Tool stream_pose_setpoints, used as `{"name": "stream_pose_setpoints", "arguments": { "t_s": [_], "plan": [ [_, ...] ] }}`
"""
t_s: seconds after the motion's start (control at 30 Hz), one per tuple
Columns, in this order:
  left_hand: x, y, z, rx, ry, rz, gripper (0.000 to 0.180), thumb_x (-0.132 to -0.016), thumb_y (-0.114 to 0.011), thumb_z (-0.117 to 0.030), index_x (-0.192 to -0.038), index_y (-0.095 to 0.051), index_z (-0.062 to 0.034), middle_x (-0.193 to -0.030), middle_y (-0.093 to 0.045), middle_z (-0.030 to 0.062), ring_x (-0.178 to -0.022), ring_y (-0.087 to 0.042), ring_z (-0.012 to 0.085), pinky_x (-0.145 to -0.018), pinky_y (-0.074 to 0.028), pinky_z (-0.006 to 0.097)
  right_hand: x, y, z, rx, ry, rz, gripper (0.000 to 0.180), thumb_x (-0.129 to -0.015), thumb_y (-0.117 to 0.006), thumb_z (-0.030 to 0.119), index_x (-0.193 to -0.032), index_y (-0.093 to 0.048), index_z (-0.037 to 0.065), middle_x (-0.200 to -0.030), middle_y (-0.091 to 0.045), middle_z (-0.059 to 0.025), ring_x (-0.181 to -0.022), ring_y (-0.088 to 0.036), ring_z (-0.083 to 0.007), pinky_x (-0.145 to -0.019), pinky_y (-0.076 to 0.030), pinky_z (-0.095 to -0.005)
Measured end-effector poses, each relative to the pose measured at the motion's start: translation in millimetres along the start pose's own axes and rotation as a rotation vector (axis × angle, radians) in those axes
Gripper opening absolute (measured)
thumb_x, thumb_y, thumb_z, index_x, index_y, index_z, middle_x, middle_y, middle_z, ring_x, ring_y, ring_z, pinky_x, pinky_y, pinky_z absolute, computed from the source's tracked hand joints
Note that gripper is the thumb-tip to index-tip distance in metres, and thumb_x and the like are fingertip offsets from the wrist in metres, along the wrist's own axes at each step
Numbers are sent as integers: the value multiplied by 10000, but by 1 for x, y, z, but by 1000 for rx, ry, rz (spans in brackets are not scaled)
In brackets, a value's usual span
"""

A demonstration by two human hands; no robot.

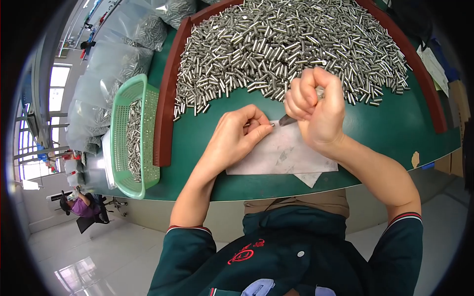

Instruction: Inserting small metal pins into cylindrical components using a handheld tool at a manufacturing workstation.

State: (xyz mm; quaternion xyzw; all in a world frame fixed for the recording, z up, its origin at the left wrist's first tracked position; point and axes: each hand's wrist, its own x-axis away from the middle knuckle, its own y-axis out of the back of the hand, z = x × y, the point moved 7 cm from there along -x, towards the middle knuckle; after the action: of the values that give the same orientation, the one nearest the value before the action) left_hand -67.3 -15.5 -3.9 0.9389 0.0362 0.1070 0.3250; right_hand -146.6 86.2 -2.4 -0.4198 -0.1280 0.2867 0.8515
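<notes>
Between thumb and fingertips, my left hand pinches a small silvery metal cylinder, its end poking out to the right. My right hand is a fist around a tool with a dark tapered blade; the fingers hide its handle. The blade tip points left, close to the cylinder; whether they touch I cannot tell. Both hands are over a stained whitish cloth or paper sheet on the green table. Just beyond them spreads a large heap of similar short metal cylinders.
Dark red rails fence the heap. At left, a light green plastic basket holds more cylinders, with filled clear plastic bags beyond it. Cardboard boxes stand at right. A seated person is far off at left.
</notes>
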Motion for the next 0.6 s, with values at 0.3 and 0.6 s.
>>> {"name": "stream_pose_setpoints", "arguments": {
  "t_s": [0.3,0.6],
  "plan": [
    [-13,3,28,1307,181,58,180,-857,-474,-160,-944,-505,-6,-730,-468,40,-539,-326,60,-460,-277,183,6,3,-5,3,-89,-65,322,-808,-312,212,-511,-272,95,-423,-241,13,-377,-182,-74,-365,-163,-232],
    [-23,29,12,-203,-65,-447,119,-701,-656,-99,-759,-594,-15,-464,-423,27,-413,-391,129,-436,-343,269,5,1,-9,12,-97,-29,299,-806,-312,192,-528,-285,85,-438,-260,7,-383,-189,-67,-366,-162,-224]
  ]
}}
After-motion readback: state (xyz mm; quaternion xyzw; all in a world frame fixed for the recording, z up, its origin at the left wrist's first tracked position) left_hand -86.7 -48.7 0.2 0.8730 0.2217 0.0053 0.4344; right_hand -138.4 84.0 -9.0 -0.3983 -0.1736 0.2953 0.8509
